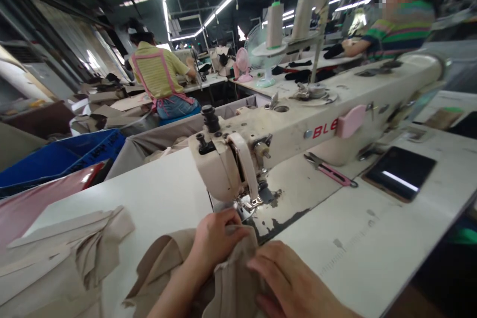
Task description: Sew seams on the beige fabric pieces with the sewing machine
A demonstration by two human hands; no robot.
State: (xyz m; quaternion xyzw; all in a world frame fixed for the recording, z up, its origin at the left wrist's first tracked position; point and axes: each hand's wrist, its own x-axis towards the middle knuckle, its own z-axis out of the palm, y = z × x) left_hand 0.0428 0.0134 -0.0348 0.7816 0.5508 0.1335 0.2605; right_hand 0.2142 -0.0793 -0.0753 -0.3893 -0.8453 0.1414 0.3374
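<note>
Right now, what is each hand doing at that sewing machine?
Left hand: closed, gripping the beige fabric just before the presser foot.
Right hand: open, resting flat on the same fabric.

Sewing machine head (227,164) blocks my way ahead; fabric pile (63,253) crowds left; bare table (357,243) right gives passage, tablet (400,173) beyond.

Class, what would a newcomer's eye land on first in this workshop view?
The cream sewing machine fills the middle of the white table. Just below its needle, the left hand and right hand press on beige fabric. Right of the machine lies a dark tablet.
</note>
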